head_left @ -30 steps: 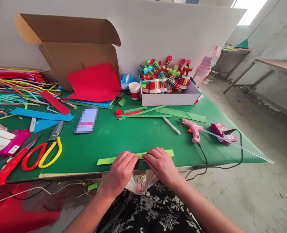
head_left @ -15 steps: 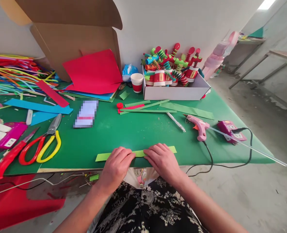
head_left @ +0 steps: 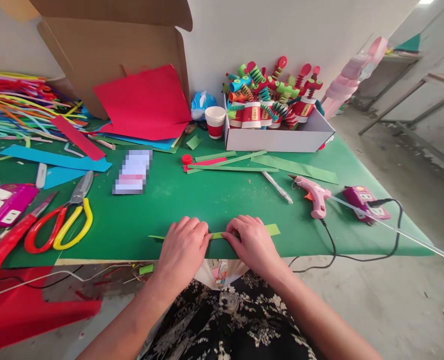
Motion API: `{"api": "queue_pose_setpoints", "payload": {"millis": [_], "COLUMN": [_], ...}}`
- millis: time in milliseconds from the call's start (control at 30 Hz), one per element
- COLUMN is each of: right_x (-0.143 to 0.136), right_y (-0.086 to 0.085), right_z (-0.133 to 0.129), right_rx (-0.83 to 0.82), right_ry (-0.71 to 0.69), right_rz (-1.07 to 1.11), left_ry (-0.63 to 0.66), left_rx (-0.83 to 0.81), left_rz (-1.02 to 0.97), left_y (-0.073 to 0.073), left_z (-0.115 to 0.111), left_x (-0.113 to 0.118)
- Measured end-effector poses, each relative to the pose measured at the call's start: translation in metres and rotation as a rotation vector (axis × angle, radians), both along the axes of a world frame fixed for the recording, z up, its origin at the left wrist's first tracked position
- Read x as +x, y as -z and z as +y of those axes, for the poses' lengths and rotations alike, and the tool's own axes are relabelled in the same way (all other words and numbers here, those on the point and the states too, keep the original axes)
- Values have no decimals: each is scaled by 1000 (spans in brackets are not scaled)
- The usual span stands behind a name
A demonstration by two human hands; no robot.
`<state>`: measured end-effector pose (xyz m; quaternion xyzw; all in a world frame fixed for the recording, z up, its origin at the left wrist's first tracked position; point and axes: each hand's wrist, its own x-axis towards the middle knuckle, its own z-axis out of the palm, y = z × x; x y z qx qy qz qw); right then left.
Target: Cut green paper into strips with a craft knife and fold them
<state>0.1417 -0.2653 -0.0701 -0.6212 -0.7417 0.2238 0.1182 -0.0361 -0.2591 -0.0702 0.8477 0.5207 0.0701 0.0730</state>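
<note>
A light green paper strip (head_left: 217,235) runs left to right near the front edge of the green table (head_left: 192,200). My left hand (head_left: 186,245) pinches it left of its middle, the fingers curled over it. My right hand (head_left: 250,240) grips it to the right, thumb and fingers pressed together on the paper. Between the two hands the strip looks narrow, as if folded or tilted. Its right end lies wide beyond my right hand; its left end shows only as a thin edge. Much of the strip is hidden under both hands.
Scissors (head_left: 74,210) and a red-handled cutter (head_left: 15,237) lie left, near a phone (head_left: 134,172). Green strips (head_left: 233,168), a pen (head_left: 277,187) and a pink glue gun (head_left: 314,195) with cord lie beyond and right. A white box (head_left: 278,140) of paper figures stands behind.
The strip between my hands has gone from flat and wide to narrow, and its left end has turned edge-on. My fingers have curled tighter around it. The view has shifted slightly.
</note>
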Motion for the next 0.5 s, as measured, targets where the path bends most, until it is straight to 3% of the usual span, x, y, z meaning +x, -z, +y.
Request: {"api": "queue_pose_setpoints", "payload": {"millis": [267,500], "right_x": [-3,-6], "right_y": [-17,-20], "right_z": [8,9], "right_rx": [-147,-177], "right_ry": [-26,-25], "right_rz": [-96,-150], "left_ry": [2,4], "left_rx": [-92,-162], "left_rz": [92,178], "left_y": [-9,-15], "left_z": [4,7], "left_x": [4,8]}}
